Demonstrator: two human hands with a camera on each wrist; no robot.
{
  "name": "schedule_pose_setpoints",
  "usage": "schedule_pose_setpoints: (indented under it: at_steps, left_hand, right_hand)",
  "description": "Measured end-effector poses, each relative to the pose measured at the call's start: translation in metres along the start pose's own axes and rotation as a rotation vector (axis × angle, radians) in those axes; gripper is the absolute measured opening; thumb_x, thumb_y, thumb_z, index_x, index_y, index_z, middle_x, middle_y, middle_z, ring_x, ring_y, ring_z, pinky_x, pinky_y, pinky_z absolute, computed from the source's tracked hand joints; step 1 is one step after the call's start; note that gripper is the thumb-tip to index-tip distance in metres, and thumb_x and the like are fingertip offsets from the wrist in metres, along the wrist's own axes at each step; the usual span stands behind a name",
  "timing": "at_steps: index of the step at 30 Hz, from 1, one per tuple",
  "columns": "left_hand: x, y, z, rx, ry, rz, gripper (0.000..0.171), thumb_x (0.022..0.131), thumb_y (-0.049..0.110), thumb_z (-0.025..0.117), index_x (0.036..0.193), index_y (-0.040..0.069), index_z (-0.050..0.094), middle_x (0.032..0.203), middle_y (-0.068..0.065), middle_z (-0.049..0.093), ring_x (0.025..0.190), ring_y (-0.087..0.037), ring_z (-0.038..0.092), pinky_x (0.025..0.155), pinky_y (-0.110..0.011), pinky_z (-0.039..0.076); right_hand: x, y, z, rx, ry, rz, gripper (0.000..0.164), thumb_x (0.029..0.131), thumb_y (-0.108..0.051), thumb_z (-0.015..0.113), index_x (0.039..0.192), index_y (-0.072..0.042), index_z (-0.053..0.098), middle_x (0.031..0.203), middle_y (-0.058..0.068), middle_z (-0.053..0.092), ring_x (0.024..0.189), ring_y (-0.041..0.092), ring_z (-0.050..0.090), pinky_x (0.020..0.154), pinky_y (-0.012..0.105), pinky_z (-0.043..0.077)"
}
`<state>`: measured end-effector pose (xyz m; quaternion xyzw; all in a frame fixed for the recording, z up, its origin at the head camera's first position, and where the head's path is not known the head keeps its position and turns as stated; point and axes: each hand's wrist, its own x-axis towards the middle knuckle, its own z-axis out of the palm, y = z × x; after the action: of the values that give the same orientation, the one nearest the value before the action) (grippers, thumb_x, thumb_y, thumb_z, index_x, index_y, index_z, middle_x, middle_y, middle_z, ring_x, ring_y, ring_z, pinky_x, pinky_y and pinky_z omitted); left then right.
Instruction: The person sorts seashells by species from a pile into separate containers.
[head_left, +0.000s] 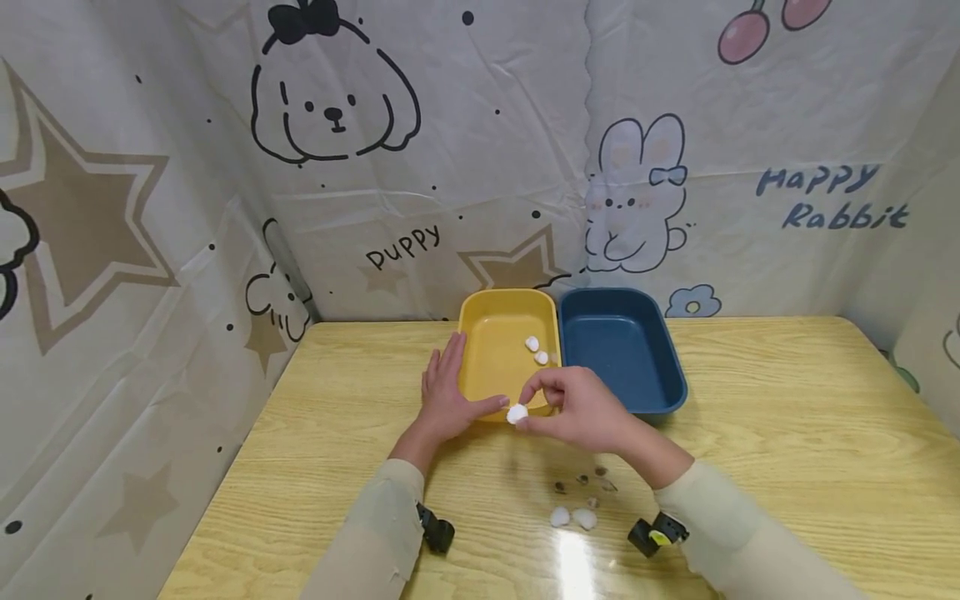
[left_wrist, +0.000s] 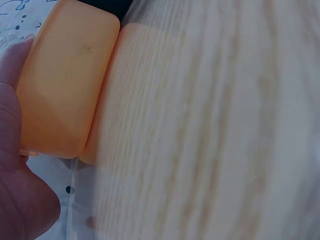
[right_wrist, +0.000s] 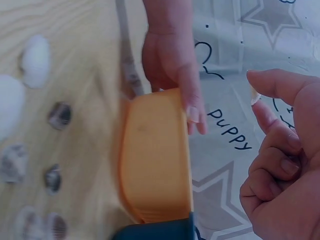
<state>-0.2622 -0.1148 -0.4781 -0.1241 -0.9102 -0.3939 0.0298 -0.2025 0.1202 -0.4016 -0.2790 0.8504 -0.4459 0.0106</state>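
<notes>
My right hand (head_left: 581, 408) pinches a small white seashell (head_left: 517, 414) between thumb and forefinger, just above the front rim of the yellow bin (head_left: 480, 304). The right wrist view shows this shell edge-on, its other fingers curled in. Spread along the bin's left side and front rim, my left hand (head_left: 450, 406) rests with its fingers straight. Inside the bin, near its right wall, lie two white shells (head_left: 532, 343). On the table in front are white shells (head_left: 584, 519) and several small dark shells (right_wrist: 60, 115).
A dark blue bin (head_left: 675, 375) stands against the yellow bin's right side, with no shells seen in it. Both are near the back edge of the wood-grain table (head_left: 787, 417). Behind it hangs a printed cloth (head_left: 480, 150).
</notes>
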Motion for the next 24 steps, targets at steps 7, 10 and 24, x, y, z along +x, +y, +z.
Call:
schedule_pose_setpoints:
  at_steps: [7, 10, 24]
  left_hand:
    - [0.0, -0.001, 0.0, 0.006, 0.003, 0.025, 0.122, 0.073, 0.058, 0.083, 0.162, 0.023, 0.008, 0.167, 0.001, 0.006, 0.149, -0.039, -0.003, 0.114, -0.059, -0.002]
    - [0.0, -0.001, 0.0, -0.003, -0.002, 0.015, 0.123, 0.072, 0.058, 0.083, 0.162, 0.024, 0.007, 0.167, 0.004, 0.004, 0.149, -0.038, -0.003, 0.114, -0.058, -0.002]
    - [-0.001, 0.002, 0.0, 0.001, -0.005, -0.023, 0.123, 0.073, 0.062, 0.081, 0.162, 0.027, 0.003, 0.166, 0.01, 0.001, 0.15, -0.035, -0.004, 0.115, -0.058, -0.003]
  right_hand:
    - [0.011, -0.003, -0.006, 0.039, 0.055, 0.002, 0.019, 0.08, -0.021, 0.086, 0.091, -0.018, 0.071, 0.058, -0.007, 0.026, 0.048, 0.008, 0.024, 0.053, 0.029, 0.029]
    - [0.015, -0.004, -0.007, 0.048, 0.083, 0.016, 0.02, 0.08, -0.022, 0.086, 0.092, -0.017, 0.071, 0.058, -0.006, 0.026, 0.049, 0.01, 0.024, 0.053, 0.031, 0.028]
    - [0.033, 0.001, -0.012, 0.097, 0.365, 0.097, 0.024, 0.082, -0.022, 0.084, 0.097, -0.009, 0.07, 0.058, -0.002, 0.031, 0.05, 0.017, 0.03, 0.048, 0.029, 0.024]
